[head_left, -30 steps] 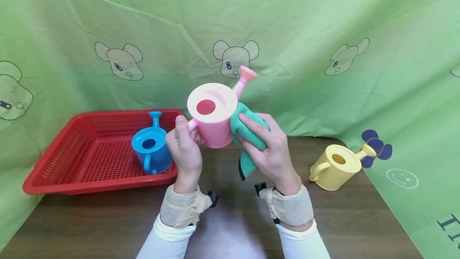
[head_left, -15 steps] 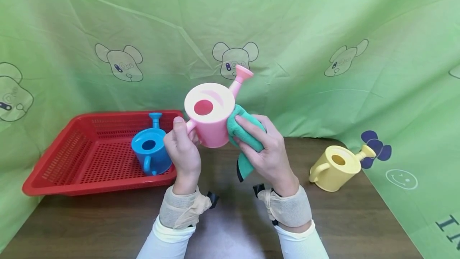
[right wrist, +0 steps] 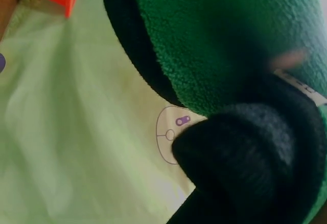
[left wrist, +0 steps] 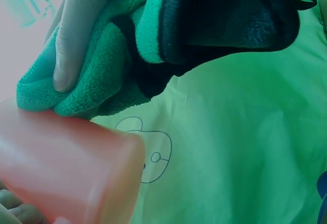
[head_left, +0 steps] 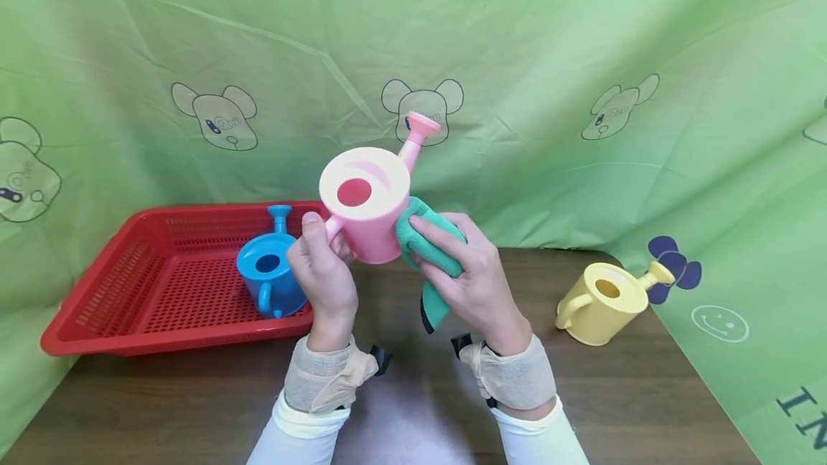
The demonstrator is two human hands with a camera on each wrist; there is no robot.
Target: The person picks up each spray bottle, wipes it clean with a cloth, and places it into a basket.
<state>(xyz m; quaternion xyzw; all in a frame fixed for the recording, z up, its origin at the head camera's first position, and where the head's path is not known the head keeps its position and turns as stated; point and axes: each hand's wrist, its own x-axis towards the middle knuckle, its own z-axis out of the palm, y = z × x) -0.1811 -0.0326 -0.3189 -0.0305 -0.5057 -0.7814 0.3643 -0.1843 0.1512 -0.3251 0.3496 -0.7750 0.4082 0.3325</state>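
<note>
A pink toy watering can (head_left: 370,207) is held up above the brown table, its spout pointing up and back. My left hand (head_left: 321,277) grips its handle, thumb on top. My right hand (head_left: 466,278) holds a green cloth (head_left: 426,257) with a dark edge and presses it against the can's right side. The left wrist view shows the cloth (left wrist: 127,55) bunched against the pink can (left wrist: 66,168), with a finger (left wrist: 76,35) on it. The right wrist view is filled by the cloth (right wrist: 230,45).
A red perforated basket (head_left: 129,307) sits on the table at the left with a blue watering can (head_left: 271,271) inside. A yellow watering can (head_left: 604,300) stands at the right. A green printed sheet hangs behind and around the brown table (head_left: 413,407).
Both hands and the pink can have shifted slightly left, and the can's spout has swung left too. The cloth stays pressed to the can's right side.
</note>
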